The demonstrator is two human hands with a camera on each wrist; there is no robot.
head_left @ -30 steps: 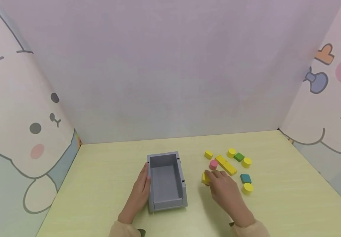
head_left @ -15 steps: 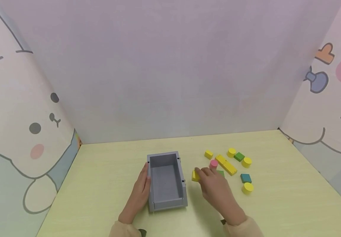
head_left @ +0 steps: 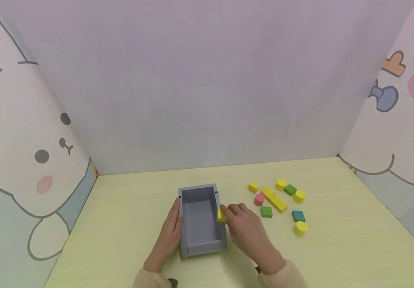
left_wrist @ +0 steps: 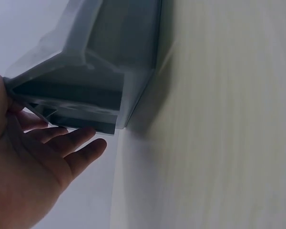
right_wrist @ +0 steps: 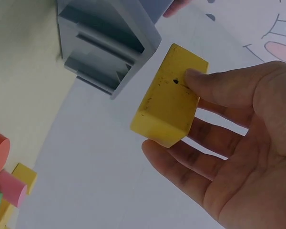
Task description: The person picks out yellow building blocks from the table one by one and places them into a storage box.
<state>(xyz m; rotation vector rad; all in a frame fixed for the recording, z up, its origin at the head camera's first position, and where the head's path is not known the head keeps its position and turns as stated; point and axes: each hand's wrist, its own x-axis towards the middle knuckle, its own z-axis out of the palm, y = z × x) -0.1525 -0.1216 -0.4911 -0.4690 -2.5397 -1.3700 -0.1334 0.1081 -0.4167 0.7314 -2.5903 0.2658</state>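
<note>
A grey rectangular bin (head_left: 200, 220) stands on the table, its inside bare in the head view. My left hand (head_left: 171, 228) rests along the bin's left wall with fairly straight fingers; in the left wrist view the fingers (left_wrist: 78, 143) lie against its side. Between thumb and fingers, my right hand (head_left: 244, 228) pinches a yellow block (right_wrist: 169, 102), which overlaps the bin's right rim in the head view. The right wrist view shows the block as oblong, with dark marks, raised beside the grey bin (right_wrist: 105, 38).
Right of the bin lie a green square block (head_left: 266, 212), a pink cylinder (head_left: 259, 199), a long yellow piece (head_left: 274, 200), a small yellow block (head_left: 253, 187), a teal block (head_left: 298, 216), another green block (head_left: 290, 189) and several yellow cylinders (head_left: 301, 228). A pale wall (head_left: 207, 100) closes the back.
My right hand has carried the yellow block leftward from among the blocks to the bin's right rim, uncovering the green square block. The left hand and bin have stayed put.
</note>
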